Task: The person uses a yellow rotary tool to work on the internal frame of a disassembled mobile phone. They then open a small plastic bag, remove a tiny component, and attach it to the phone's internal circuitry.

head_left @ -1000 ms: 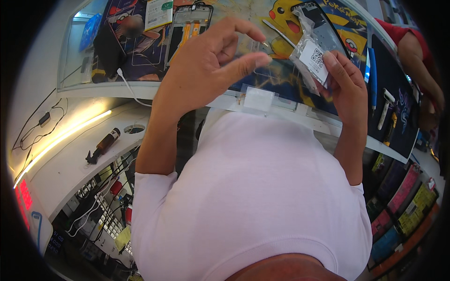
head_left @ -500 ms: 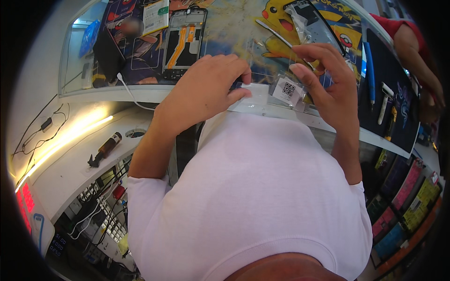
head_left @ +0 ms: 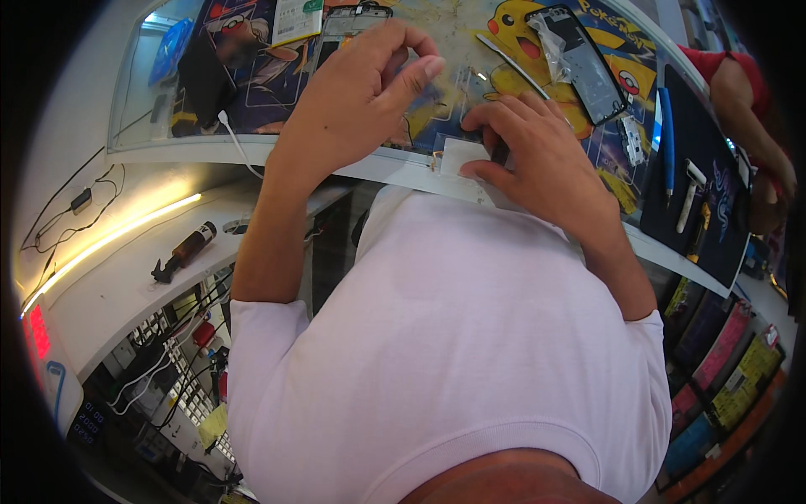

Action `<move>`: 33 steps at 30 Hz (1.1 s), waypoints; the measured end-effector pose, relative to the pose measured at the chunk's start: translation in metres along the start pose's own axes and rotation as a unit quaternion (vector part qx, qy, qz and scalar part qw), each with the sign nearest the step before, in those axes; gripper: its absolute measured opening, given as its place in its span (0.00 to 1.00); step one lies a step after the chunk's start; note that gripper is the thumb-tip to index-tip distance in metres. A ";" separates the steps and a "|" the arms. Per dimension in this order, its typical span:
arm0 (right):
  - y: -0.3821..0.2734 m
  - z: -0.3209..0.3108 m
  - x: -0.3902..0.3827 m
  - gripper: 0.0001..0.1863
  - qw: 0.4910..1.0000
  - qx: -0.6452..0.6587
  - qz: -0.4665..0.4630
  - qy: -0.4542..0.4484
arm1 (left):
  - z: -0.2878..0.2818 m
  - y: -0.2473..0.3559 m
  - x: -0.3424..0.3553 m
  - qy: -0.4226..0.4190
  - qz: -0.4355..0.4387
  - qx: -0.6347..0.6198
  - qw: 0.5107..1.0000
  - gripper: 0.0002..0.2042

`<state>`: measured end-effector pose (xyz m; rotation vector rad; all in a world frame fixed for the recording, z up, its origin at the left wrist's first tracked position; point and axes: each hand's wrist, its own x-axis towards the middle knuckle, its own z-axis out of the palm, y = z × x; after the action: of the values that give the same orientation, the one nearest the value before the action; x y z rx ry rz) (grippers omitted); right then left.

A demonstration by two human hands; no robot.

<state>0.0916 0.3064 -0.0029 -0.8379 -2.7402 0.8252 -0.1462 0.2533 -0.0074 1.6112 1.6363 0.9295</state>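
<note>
Your right hand (head_left: 537, 160) is pressing fingers down on a small white packet (head_left: 460, 156) at the desk (head_left: 395, 164) edge. Left hand (head_left: 357, 97) is hovering just above, thumb & fingers pinched narrow; can't tell what's in it.

You are working with two hands, the left hand (head_left: 353, 101) and the right hand (head_left: 537, 160), over one small white slip (head_left: 462, 156). One phone frame (head_left: 579, 63), one blue pen (head_left: 666, 134) and one brown bottle (head_left: 186, 250) are lying nearby.
</note>
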 end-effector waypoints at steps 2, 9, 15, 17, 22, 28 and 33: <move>-0.002 -0.003 0.002 0.21 0.999 0.018 0.015 -0.035 | 0.000 0.002 0.002 0.062 -0.006 -0.058 0.996 0.10; -0.004 -0.002 0.011 0.20 0.999 0.020 0.004 -0.050 | -0.055 0.008 0.011 -0.069 0.145 -0.277 0.947 0.19; -0.007 0.000 0.021 0.22 0.995 0.019 -0.051 -0.083 | -0.020 0.013 0.047 0.160 0.177 -0.182 0.954 0.12; -0.008 -0.002 0.026 0.21 0.993 0.021 -0.068 -0.095 | -0.026 0.019 0.059 0.083 0.181 -0.110 0.974 0.11; -0.009 -0.005 0.035 0.15 0.989 0.023 -0.062 -0.130 | -0.035 0.022 0.101 -0.076 0.104 -0.044 0.991 0.15; -0.006 -0.006 0.038 0.10 0.987 0.053 -0.059 -0.138 | -0.033 0.001 0.132 -0.133 0.160 0.081 0.975 0.14; -0.004 -0.003 0.045 0.07 0.989 0.062 -0.055 -0.126 | -0.035 -0.014 0.144 -0.123 0.190 0.155 0.962 0.13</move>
<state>0.0536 0.3300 0.0010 -0.5876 -2.8792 1.1349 -0.1877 0.3953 0.0038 2.2155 1.3740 0.6358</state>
